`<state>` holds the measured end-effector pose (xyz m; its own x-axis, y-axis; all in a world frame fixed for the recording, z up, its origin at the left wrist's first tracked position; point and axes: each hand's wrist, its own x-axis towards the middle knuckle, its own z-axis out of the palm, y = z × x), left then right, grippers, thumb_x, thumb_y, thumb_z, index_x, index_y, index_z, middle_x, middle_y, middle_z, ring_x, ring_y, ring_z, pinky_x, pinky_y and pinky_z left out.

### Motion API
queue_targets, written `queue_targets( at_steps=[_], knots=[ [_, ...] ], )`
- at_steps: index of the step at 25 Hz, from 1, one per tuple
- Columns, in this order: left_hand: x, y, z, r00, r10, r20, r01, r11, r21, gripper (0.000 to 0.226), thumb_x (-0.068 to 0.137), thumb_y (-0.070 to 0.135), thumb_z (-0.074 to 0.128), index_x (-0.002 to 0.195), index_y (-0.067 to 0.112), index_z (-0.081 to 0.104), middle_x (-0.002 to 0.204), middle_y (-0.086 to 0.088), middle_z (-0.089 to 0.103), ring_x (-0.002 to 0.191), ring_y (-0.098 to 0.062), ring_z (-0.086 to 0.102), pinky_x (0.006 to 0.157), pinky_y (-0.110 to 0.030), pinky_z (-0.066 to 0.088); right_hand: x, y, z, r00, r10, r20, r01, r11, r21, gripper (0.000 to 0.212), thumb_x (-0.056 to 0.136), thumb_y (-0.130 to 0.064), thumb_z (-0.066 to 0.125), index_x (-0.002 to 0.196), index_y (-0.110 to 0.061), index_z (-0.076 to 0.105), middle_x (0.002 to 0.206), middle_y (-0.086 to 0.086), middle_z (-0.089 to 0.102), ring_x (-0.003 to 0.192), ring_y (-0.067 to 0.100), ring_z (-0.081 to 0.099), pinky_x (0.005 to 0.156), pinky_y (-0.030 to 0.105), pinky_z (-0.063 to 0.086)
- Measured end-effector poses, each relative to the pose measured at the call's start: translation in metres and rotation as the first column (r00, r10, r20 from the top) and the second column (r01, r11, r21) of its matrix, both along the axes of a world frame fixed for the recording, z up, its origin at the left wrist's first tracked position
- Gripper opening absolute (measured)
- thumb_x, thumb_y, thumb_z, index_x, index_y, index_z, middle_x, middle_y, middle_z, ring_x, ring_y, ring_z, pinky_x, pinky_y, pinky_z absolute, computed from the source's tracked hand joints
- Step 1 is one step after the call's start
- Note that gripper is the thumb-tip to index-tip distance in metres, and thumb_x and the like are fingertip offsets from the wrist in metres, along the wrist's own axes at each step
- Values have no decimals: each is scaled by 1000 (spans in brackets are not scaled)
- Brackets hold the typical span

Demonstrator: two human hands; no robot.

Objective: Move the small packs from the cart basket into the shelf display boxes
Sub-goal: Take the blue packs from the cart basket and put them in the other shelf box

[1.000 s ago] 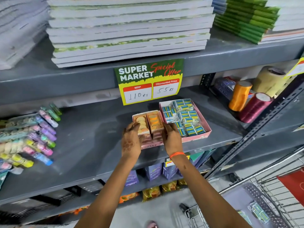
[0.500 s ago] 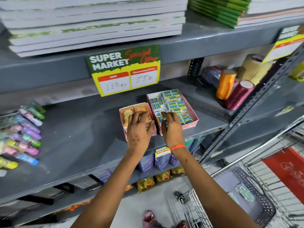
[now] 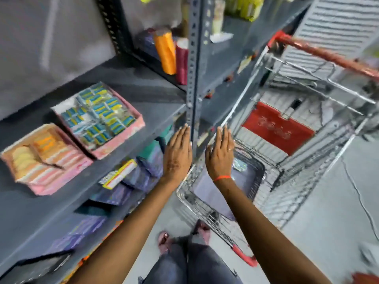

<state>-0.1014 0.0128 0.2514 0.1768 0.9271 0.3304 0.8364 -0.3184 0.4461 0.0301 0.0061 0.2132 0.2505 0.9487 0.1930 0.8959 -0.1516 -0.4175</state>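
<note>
Both hands are flat with straight fingers and hold nothing: the left hand and the right hand hover over the shiny wire cart. A small crinkly pack lies in its dark plastic basket. Two pink cardboard boxes sit left on the grey metal shelf.

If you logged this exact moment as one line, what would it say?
left hand: open, empty | right hand: open, empty, above cart basket | pack in basket | display boxes on shelf
</note>
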Motion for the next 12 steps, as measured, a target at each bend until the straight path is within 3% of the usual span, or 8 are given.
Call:
queue_targets(
  at_steps=[4, 7, 9, 12],
  knots=[
    [72, 7, -52, 981, -192, -33, 188, 977, -99, 44, 87, 12, 39, 120, -8, 60, 121, -23, 66, 109, -34, 66, 100, -35, 43, 67, -22, -58, 991, -128, -25, 121, 973, -195, 62, 92, -28, 40, 146, 1, 27, 155, 23, 29, 143, 38, 27, 119, 49, 28],
    [121, 12, -107, 978, -203, 42, 207, 941, -266, 41, 86, 0, 56, 126, -8, 54, 126, -25, 62, 115, -37, 61, 98, -42, 49, 112, -33, -115, 984, -179, -15, 161, 913, -376, 72, 93, -22, 55, 150, -3, 16, 159, 18, 17, 148, 33, 16, 121, 46, 22],
    [143, 15, -150, 978, -200, 54, 205, 896, -395, 45, 85, -4, 61, 129, -8, 51, 131, -26, 58, 120, -38, 57, 101, -43, 46, 138, -31, -152, 978, -210, -2, 187, 875, -446, 77, 93, -20, 58, 151, -4, 12, 160, 15, 14, 148, 30, 14, 123, 42, 20],
    [158, 11, -226, 983, -182, 7, 160, 845, -510, 49, 78, -5, 66, 126, -9, 54, 123, -29, 62, 112, -40, 61, 94, -44, 52, 170, -21, -209, 985, -174, 8, 149, 815, -560, 77, 93, -16, 57, 151, -3, 9, 160, 17, 14, 148, 29, 17, 122, 37, 19]
  ],
)
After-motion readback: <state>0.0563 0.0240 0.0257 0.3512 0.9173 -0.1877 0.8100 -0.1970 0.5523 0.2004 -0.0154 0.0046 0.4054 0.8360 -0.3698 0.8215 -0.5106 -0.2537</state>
